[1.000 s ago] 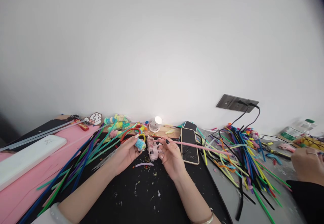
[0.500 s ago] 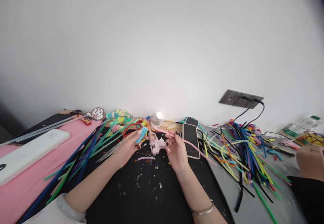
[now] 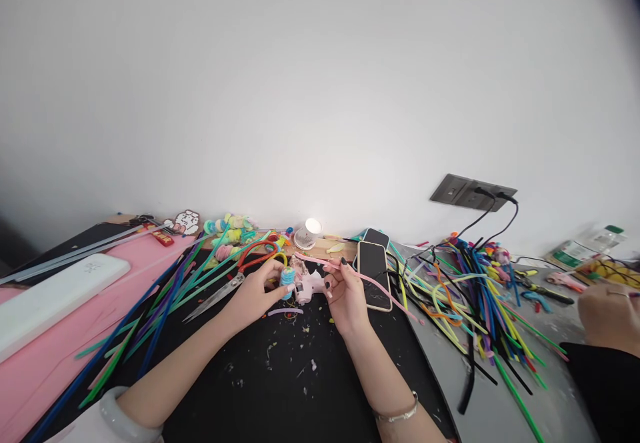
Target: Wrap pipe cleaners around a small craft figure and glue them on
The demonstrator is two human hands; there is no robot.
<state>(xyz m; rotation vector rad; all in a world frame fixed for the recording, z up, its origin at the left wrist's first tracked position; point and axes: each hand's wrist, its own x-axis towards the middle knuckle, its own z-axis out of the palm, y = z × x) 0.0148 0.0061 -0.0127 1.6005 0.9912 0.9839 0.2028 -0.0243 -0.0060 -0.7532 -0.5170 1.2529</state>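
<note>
My left hand point(image 3: 261, 289) pinches a small blue coil of pipe cleaner point(image 3: 287, 283), held upright over the black mat. A long pink pipe cleaner point(image 3: 373, 279) is between the fingers of my right hand point(image 3: 346, 296); its free end droops to the right. Between my hands lies a pale pink glue gun point(image 3: 306, 284). A short lilac pipe cleaner piece point(image 3: 285, 311) rests on the mat in front of it. Beside my left hand are scissors point(image 3: 235, 286) with orange-red handles, blades pointing to the lower left.
A paper cup point(image 3: 307, 235) stands by the wall. Two phones point(image 3: 373, 273) lie right of my hands. Loose pipe cleaners point(image 3: 493, 303) heap at right and left. A white oblong device point(image 3: 65, 299) sits on pink sheeting. Another person's hand point(image 3: 607, 316) is at far right.
My left hand has turned, bringing the blue coil upright and nearer the glue gun, and the scissors show more fully. My right hand still holds the pink pipe cleaner.
</note>
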